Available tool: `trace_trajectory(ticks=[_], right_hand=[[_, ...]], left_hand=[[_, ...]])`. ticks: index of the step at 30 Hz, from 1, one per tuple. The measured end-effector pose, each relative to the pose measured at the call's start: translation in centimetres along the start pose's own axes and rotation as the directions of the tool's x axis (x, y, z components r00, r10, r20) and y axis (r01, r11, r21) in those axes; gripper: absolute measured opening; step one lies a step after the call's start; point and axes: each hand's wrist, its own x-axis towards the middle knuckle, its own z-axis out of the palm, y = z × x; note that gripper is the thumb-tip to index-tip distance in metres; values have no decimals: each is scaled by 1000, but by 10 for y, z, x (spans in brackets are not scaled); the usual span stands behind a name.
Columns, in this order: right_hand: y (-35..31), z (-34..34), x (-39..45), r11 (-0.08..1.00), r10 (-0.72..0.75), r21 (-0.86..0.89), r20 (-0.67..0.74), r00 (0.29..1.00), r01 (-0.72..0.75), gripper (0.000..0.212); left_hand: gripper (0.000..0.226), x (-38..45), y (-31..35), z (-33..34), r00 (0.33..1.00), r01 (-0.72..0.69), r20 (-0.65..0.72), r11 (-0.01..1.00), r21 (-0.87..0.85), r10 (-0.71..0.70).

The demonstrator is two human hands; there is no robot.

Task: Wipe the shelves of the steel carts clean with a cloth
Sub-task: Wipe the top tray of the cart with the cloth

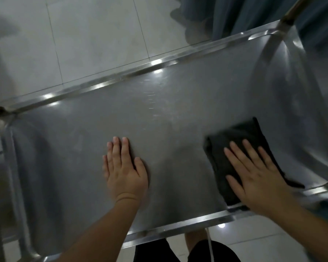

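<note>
On the top shelf of the brushed steel cart (159, 114), the right hand (254, 176) pressed a folded dark grey cloth (233, 140) flat with straight, spread fingers, near the shelf's right end and front rim. The left hand (124, 167) rested flat on bare steel, fingers straight, holding nothing. Faint streaks showed mid-shelf, so wiping seemed under way there; any lower shelves, hidden from view, probably remained.

No readable text, no labels, no numbers (steel surfaces bare)
</note>
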Motion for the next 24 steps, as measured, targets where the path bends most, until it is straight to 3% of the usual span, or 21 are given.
trace_trajectory(ticks=[4, 9, 13, 18, 24], right_hand=[[-24, -21, 117, 999, 46, 25, -129, 991, -43, 69], [-39, -59, 265, 990, 95, 117, -138, 986, -79, 73], [-44, -67, 300, 988, 98, 133, -121, 988, -82, 75], [-58, -48, 213, 994, 55, 98, -118, 991, -44, 72], [-101, 11, -23, 997, 8, 76, 33, 999, -11, 70]], left_hand=[[70, 1, -3, 2, 1000, -9, 21, 1000, 25, 9], [70, 1, -4, 3, 999, 5, 36, 999, 45, -7], [70, 3, -4, 3, 999, 5, 35, 999, 43, -7], [70, -1, -4, 3, 998, -2, 68, 999, 47, -1], [70, -3, -6, 4, 999, -11, 41, 999, 45, 9]])
